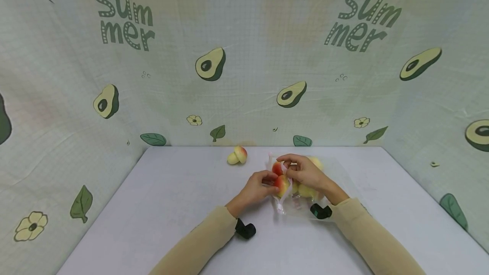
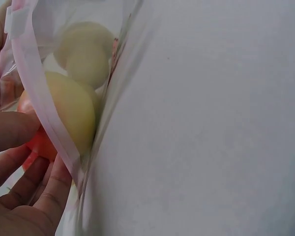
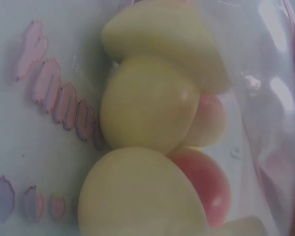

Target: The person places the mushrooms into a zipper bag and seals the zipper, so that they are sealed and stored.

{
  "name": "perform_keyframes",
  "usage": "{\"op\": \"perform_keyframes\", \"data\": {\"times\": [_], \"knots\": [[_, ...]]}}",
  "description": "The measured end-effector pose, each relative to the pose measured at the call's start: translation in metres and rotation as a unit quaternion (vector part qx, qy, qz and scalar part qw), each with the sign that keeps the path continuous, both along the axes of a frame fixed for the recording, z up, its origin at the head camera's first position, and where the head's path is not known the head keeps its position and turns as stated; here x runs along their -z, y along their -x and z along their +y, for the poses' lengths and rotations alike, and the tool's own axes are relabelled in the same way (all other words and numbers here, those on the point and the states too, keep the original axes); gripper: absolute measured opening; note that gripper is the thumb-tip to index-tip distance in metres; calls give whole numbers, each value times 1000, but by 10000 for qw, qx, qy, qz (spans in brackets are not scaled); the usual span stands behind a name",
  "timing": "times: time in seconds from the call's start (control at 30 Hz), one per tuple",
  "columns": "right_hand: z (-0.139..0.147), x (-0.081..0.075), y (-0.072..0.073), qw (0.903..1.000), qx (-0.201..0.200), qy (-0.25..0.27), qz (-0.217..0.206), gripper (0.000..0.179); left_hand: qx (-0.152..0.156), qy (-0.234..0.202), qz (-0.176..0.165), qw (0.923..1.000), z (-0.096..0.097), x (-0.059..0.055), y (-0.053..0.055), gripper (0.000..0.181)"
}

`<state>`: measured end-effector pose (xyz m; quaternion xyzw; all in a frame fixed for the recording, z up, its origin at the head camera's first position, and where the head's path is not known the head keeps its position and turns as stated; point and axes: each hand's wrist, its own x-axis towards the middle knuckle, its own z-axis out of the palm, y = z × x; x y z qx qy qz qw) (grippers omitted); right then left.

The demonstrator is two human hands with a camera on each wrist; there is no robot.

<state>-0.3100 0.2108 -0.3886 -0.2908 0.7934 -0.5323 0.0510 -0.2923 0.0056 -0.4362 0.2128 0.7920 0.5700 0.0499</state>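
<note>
My left hand grips a red-and-yellow toy mushroom at the mouth of a clear zip bag. In the left wrist view, the thumb and fingers curl around the red side of its cap, and the bag's pink edge crosses in front of it. With thumb and fingertips, my right hand pinches the bag's rim. Inside the bag lie several pale yellow and red mushrooms, seen close through the plastic in the right wrist view. A white slider sits on the pink edge.
Another toy mushroom lies at the back of the white table, left of the bag. A cloth backdrop printed with avocados surrounds the table at the back and sides. Black wrist cameras are on both sleeves.
</note>
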Motion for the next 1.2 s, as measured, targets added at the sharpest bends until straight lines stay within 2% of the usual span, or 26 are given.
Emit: {"op": "perform_keyframes", "data": {"times": [0.17, 0.43, 0.5, 0.9, 1.2], "knots": [[1, 0, -1, 10000, 25, -9, 27, 39, -23, -105, -33, 9999, 2, -1, -2, 33], [1, -1, -2, 10000, -43, 77, -13, 39, -229, 143, 28, 9996, -2, -5, -3, 25], [-1, -7, -7, 10000, -21, 52, -79, 39, -211, 164, 48, 9996, -2, -6, -3, 24], [1, 0, -1, 10000, 34, 2, -58, 39, -182, 112, 8, 9998, 2, -4, -2, 21], [0, 1, 0, 10000, 34, 33, -84, 39, -361, 293, -8, 9989, -9, -7, 1, 22]]}}
